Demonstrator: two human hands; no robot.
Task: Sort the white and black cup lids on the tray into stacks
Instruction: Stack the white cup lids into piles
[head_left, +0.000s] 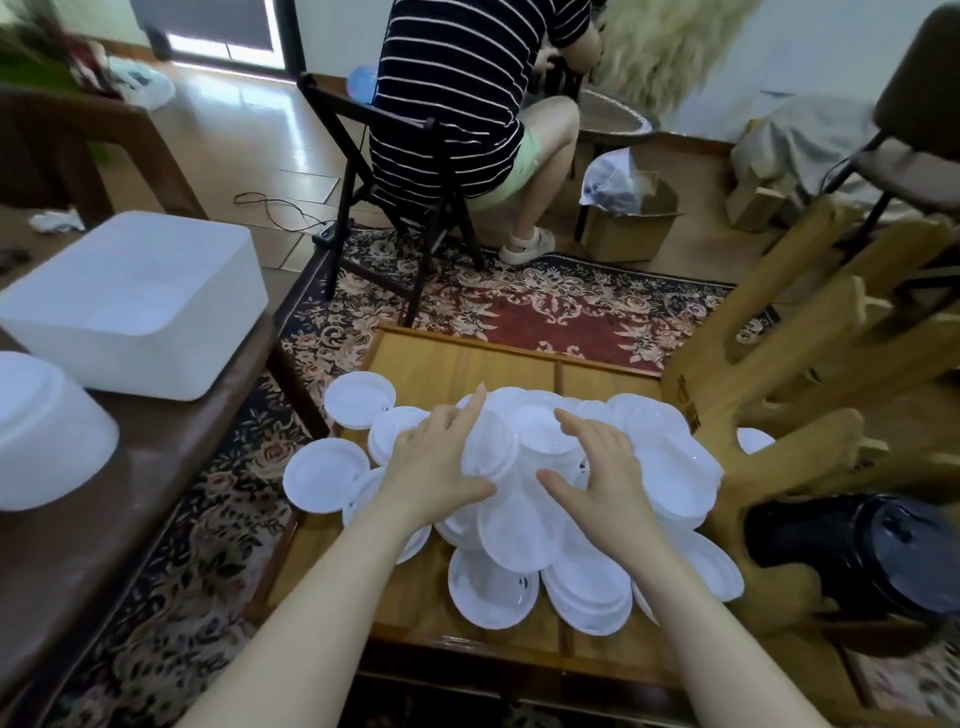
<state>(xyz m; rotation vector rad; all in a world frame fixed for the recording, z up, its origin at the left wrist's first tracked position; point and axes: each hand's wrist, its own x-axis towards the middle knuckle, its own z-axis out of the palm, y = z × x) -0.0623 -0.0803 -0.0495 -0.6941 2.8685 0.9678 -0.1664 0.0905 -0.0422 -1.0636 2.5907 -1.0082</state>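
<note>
White lids, thin round plastic discs, lie heaped on a wooden tray above a floral carpet. Both hands rest spread on the heap: left hand flat with fingers straight, right hand relaxed beside it, neither grasping. Right of them sits a black stack.

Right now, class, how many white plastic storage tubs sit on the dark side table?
2: a square white plastic tub further back, and a round one nearer, at the left edge.
</note>
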